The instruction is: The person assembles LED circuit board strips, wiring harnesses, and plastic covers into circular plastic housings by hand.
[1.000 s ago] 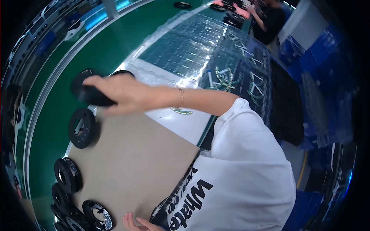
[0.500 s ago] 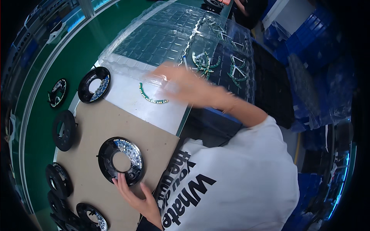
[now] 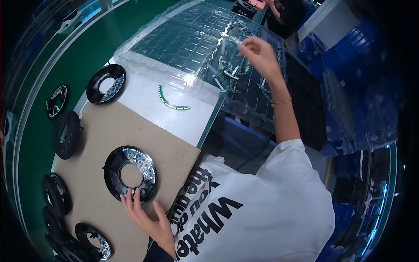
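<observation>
Down in the lower left of the frame, a black ring housing (image 3: 130,174) with a round central hole and a band of small lit-looking components along its inner rim lies flat on a brown cardboard sheet (image 3: 100,131). The left hand (image 3: 146,216) rests on the cardboard just below it, fingers (image 3: 131,201) spread and their tips touching the ring's lower edge. Toward the upper middle of the frame, the right hand (image 3: 261,54) is raised over a clear plastic blister tray (image 3: 174,41), its fingers pressed together and pinching a thin curved strip (image 3: 229,41) that is blurred, so its detail cannot be told. Beneath that hand, several green arc-shaped circuit pieces (image 3: 233,72) lie in the tray's pockets. One more curved green strip (image 3: 172,100) lies alone on the white surface (image 3: 174,118) between the tray and the cardboard. Another open ring housing (image 3: 106,84) sits at the upper left corner of the cardboard, and further black rings (image 3: 66,134) run down the left edge of the frame along the green worktop (image 3: 65,56), some stacked at the lower left. At the top edge of the frame, another person's hand (image 3: 268,3) shows beside dark parts, well apart from the tray. Blue crates (image 3: 349,48) fill the right side.
</observation>
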`<state>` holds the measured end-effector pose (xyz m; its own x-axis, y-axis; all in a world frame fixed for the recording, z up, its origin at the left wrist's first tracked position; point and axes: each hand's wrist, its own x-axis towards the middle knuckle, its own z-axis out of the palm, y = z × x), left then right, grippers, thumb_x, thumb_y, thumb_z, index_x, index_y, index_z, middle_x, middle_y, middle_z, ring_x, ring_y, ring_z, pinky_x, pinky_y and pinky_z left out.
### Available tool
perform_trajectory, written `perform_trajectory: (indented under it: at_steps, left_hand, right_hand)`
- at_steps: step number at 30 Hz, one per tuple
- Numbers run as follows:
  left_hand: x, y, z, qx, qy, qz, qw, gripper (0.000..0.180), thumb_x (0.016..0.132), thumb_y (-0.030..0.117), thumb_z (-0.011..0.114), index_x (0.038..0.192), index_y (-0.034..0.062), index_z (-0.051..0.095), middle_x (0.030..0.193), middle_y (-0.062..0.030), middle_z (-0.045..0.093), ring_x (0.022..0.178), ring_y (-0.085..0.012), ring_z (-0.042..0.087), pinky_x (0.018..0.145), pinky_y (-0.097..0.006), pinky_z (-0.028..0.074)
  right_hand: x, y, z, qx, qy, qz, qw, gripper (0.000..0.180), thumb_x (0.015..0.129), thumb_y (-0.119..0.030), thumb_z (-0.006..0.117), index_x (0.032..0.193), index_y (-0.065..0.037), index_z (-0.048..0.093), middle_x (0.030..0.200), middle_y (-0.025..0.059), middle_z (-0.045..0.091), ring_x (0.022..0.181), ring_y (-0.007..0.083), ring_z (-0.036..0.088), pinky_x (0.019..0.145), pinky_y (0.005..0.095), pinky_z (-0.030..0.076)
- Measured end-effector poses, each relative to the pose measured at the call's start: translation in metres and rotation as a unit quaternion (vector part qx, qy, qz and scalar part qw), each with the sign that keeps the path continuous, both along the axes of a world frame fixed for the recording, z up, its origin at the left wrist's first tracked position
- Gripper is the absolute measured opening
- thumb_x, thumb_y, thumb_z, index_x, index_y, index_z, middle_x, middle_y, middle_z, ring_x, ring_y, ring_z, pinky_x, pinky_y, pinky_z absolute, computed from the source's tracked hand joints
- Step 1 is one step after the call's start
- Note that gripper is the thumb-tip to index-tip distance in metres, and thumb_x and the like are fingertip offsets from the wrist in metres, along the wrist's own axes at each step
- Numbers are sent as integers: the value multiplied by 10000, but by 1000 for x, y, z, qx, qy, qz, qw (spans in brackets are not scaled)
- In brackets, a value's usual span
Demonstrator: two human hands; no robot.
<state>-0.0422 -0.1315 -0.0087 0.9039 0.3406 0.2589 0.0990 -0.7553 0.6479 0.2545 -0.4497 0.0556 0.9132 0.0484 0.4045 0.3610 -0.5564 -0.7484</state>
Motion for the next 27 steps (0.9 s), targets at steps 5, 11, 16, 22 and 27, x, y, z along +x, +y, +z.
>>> perform_trajectory:
  at_steps: [5, 11, 16, 22, 27]
  left_hand:
    - [0, 0, -1, -24, -11, 21, 999, 410, 801, 25, 510, 1212, 26, 512, 1309, -168, 439, 1301, -386, 301, 1051, -484, 233]
    - [-4, 3, 0, -49, -12, 11, 999, 375, 789, 5, 514, 1162, 26, 551, 1309, -168, 439, 1297, -379, 312, 1047, -472, 246]
    - [-4, 0, 1, -65, -19, 19, 998, 334, 825, 54, 496, 1153, 49, 558, 1310, -145, 458, 1296, -342, 336, 1057, -427, 244]
    - [-2, -3, 1, -80, -15, 8, 997, 363, 771, -21, 510, 1121, 39, 587, 1314, -174, 428, 1297, -375, 316, 1040, -468, 262]
    - [-5, 2, 0, -60, -53, 51, 995, 339, 762, -52, 503, 1074, 34, 603, 1290, -177, 446, 1282, -370, 343, 1035, -460, 279]
  right_hand:
    - [-5, 17, 32, 18, -104, -21, 994, 144, 830, -138, 644, 870, -4, 608, 705, 38, 661, 672, 64, 610, 592, 198, 452]
    - [-1, 27, 35, 46, -277, -111, 953, 122, 837, -124, 639, 864, -8, 611, 704, 53, 665, 669, 70, 628, 548, 203, 456]
    - [12, 19, 26, -97, -155, -82, 980, 109, 828, -107, 636, 861, -7, 607, 693, 64, 663, 662, 81, 637, 558, 218, 469]
    - [2, 25, 21, -51, -175, -117, 976, 92, 825, -87, 632, 856, -6, 603, 686, 52, 657, 644, 85, 632, 573, 217, 467]
    - [-14, 56, 25, 57, -139, 2, 989, 71, 830, -52, 620, 861, 2, 585, 736, 37, 632, 687, 82, 610, 625, 207, 461]
